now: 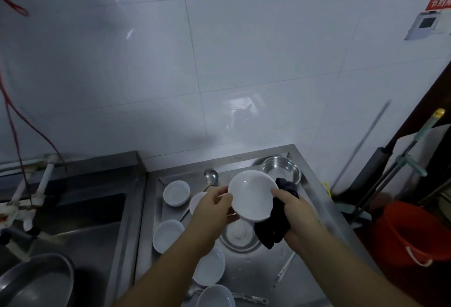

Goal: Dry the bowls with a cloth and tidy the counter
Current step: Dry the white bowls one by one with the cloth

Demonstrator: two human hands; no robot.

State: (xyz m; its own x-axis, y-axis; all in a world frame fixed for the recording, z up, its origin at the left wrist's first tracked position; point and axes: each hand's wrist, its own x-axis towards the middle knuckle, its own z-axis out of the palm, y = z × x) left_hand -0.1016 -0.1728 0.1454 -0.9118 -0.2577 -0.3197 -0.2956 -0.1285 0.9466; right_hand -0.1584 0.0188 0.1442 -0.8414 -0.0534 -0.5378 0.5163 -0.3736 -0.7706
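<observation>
I hold a white bowl [252, 195] tilted up above the steel counter [314, 199]. My left hand [214, 209] grips its left rim. My right hand [296, 214] presses a dark cloth [275, 226] against the bowl's right edge, and the cloth hangs down below my palm. Several more white bowls rest on the counter: one at the back left [176, 192], one at the middle left [168, 235], one under my left forearm [211, 269], one at the front [216, 297]. Another white bowl [196, 200] is partly hidden behind my left hand.
A steel bowl [281, 168] stands at the back right and a steel plate [240, 236] lies under the held bowl. A ladle [211, 177] and utensils [284, 270] lie on the counter. A sink [80, 223] with a pan [36, 280] is left. A red bucket [410, 236] and mop handles [400, 157] stand right.
</observation>
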